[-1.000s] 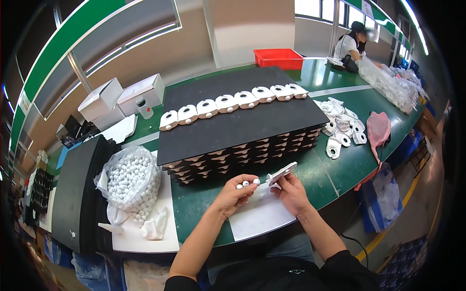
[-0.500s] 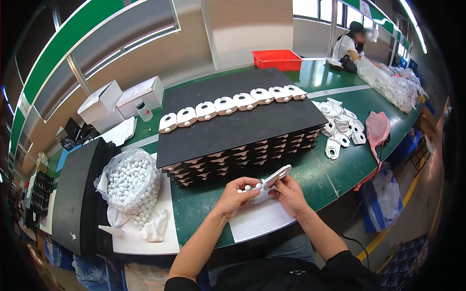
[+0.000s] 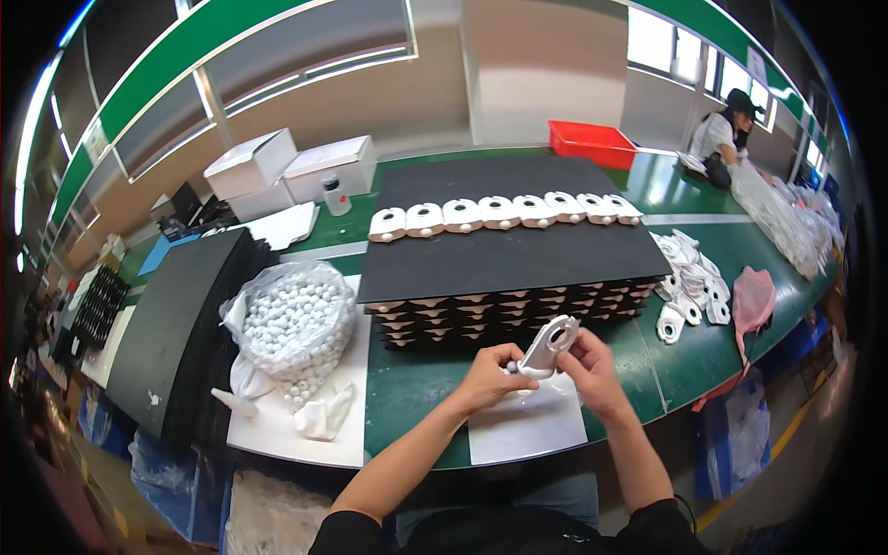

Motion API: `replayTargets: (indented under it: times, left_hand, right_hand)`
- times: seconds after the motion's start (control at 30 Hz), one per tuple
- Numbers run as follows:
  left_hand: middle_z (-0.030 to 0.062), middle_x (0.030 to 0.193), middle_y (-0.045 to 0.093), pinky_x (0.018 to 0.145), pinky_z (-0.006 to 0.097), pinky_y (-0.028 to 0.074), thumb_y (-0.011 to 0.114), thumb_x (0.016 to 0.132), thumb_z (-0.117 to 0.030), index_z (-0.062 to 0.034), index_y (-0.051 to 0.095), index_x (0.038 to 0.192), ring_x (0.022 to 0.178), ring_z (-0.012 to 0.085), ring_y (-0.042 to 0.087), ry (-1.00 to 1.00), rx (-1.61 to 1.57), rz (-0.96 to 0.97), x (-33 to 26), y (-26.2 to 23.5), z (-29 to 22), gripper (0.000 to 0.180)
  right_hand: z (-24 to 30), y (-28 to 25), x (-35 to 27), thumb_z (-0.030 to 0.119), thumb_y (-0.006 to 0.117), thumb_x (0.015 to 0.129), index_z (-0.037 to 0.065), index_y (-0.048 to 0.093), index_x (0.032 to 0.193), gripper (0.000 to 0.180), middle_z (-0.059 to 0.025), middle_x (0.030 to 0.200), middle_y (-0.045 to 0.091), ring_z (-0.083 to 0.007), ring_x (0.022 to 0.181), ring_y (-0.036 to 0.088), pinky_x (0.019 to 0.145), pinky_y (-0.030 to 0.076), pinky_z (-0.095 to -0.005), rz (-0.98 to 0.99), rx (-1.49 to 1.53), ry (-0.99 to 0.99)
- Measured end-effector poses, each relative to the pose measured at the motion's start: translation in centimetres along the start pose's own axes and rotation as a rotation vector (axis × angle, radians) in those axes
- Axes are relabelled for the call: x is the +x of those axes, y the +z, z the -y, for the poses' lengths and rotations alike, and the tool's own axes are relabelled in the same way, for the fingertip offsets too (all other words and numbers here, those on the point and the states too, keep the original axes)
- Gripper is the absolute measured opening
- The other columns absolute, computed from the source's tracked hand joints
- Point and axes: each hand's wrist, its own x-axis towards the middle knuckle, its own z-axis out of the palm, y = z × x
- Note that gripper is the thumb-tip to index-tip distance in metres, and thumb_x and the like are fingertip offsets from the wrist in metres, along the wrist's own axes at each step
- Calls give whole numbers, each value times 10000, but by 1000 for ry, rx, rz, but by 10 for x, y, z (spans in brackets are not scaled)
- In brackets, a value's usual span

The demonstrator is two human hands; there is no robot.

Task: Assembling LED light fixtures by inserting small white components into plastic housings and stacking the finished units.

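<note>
Over a white sheet (image 3: 527,430) at the front of the green table, my right hand (image 3: 594,375) grips a white plastic part (image 3: 539,359) by its upper end. The part is tilted, with a round hole towards its top. My left hand (image 3: 486,377) is closed at the part's lower end, its fingers pinching small white balls (image 3: 510,367), of which little shows. Left of my hands, a clear plastic bag (image 3: 335,324) brims with more such balls. Similar white parts (image 3: 495,213) form a row on a stacked black board (image 3: 509,254) in front of me.
Loose white parts (image 3: 689,282) lie heaped at the right, beside a pink mesh bag (image 3: 754,301). Black boards (image 3: 176,324) are piled on the left. Behind stand white boxes (image 3: 330,168), a small bottle (image 3: 335,196) and a red bin (image 3: 592,146). A person (image 3: 721,134) sits far right.
The white part has turned more upright in my right hand, its holed face now towards me. My left fingers have closed in, covering most of the balls. The whole view has shifted.
</note>
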Motion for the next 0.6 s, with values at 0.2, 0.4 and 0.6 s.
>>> replayTargets:
  times: [0.2, 0.4, 0.6]
  left_hand:
    - [-53, 667, 477, 400, 163, 241, 667, 776, -178, -77, 574, 855, 539, 12, 375, -188, -182, 38, 0, -7, -4, 158]
    - [-37, 737, 481, 407, 140, 226, 576, 773, -65, -81, 500, 988, 525, 29, 376, -363, -530, -8, 2, -19, -7, 229]
    - [12, 839, 491, 368, 152, 230, 447, 719, 34, -57, 472, 983, 548, 45, 411, -320, -626, 93, 5, -24, 2, 280]
  right_hand:
    - [56, 57, 67, 20, 536, 822, -4, 441, 1089, 285, -23, 781, 575, -49, 709, 523, 613, 409, -180, 87, -146, -232]
    - [44, 120, 147, 123, 586, 799, -55, 498, 1122, 379, -44, 736, 591, -71, 574, 486, 508, 401, -202, 260, -167, 10]
    - [15, 151, 190, 149, 625, 777, -112, 523, 1072, 407, -114, 818, 615, -122, 593, 575, 541, 463, -233, 233, -470, 91]
